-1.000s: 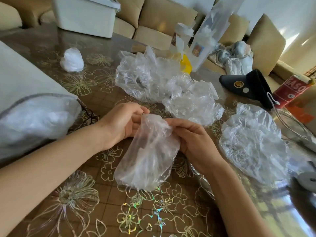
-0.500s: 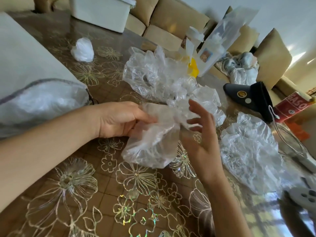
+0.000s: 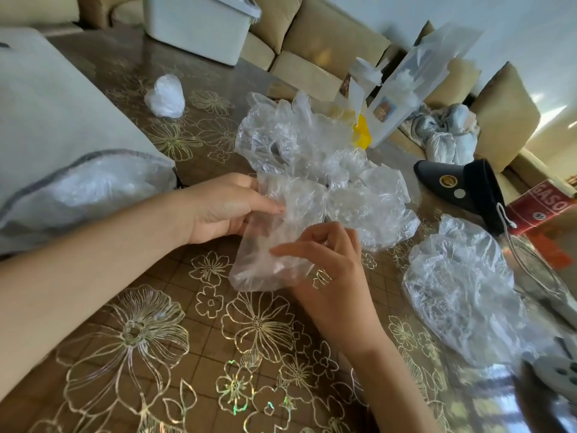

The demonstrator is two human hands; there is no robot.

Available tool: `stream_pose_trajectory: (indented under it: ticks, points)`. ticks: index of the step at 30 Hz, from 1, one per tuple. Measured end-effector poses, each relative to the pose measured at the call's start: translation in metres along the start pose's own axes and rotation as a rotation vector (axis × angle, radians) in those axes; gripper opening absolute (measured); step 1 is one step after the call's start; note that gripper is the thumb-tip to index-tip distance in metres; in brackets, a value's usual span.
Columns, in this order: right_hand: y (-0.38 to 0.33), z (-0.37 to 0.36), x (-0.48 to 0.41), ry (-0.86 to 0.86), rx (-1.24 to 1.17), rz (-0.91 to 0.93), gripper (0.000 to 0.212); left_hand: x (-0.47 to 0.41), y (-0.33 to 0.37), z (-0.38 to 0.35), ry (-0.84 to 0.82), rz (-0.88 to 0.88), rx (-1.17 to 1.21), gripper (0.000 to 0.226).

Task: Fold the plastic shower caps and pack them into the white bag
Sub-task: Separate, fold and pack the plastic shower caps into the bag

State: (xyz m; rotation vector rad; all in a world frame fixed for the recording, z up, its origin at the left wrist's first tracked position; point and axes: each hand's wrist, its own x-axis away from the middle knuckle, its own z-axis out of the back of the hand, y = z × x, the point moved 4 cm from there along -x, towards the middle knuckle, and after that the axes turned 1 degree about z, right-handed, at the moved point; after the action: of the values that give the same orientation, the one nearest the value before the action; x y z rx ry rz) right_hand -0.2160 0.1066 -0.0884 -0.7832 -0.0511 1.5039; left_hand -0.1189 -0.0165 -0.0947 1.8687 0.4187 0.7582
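Observation:
A clear plastic shower cap (image 3: 274, 239), folded into a narrow strip, sits between my hands above the flowered table (image 3: 187, 354). My left hand (image 3: 224, 207) grips its upper left edge, thumb on top. My right hand (image 3: 324, 264) pinches its lower right part with curled fingers. The white bag (image 3: 62, 135) lies at the left, its grey-trimmed mouth showing clear plastic inside. Loose crumpled caps lie in a pile (image 3: 312, 151) behind my hands, and another cap (image 3: 462, 285) lies at the right.
A small balled cap (image 3: 165, 95) lies far left of the pile. A white box (image 3: 199, 26) stands at the table's back edge. A clear packet (image 3: 415, 76), a yellow object (image 3: 362, 132), a black pouch (image 3: 462, 189) and a red carton (image 3: 549, 204) sit at the right.
My right hand, which had opened off the cap half a second ago, has come back down and pinches it. The cap is now folded narrower than a second ago.

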Motion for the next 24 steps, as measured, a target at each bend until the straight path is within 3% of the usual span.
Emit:
stream_pose_trajectory:
  ticks: [3,6,12,16,19,23,24]
  points:
    - [0.009,-0.002,-0.002,-0.098,-0.102,-0.191,0.016,-0.001,-0.001,-0.003,-0.036,-0.025,-0.038,0.016]
    - [0.018,-0.002,-0.003,-0.057,-0.156,-0.297,0.047,-0.001,-0.003,-0.009,-0.101,-0.037,-0.031,0.020]
    - [0.023,-0.001,-0.004,0.086,-0.169,-0.338,0.046,-0.003,-0.006,-0.019,-0.288,-0.022,0.089,0.028]
    - [0.023,-0.001,-0.004,0.105,-0.188,-0.347,0.045,-0.001,-0.010,-0.023,-0.354,-0.020,-0.014,0.060]
    - [0.024,0.000,-0.004,0.117,-0.228,-0.355,0.044,-0.003,-0.012,-0.021,-0.283,-0.049,-0.039,0.049]
    - [0.024,0.006,-0.003,0.210,-0.299,-0.435,0.022,-0.004,-0.009,-0.019,-0.194,-0.064,-0.027,0.028]
    - [0.025,0.008,-0.001,0.254,-0.317,-0.484,0.031,-0.004,-0.009,-0.019,-0.178,-0.061,-0.015,0.028]
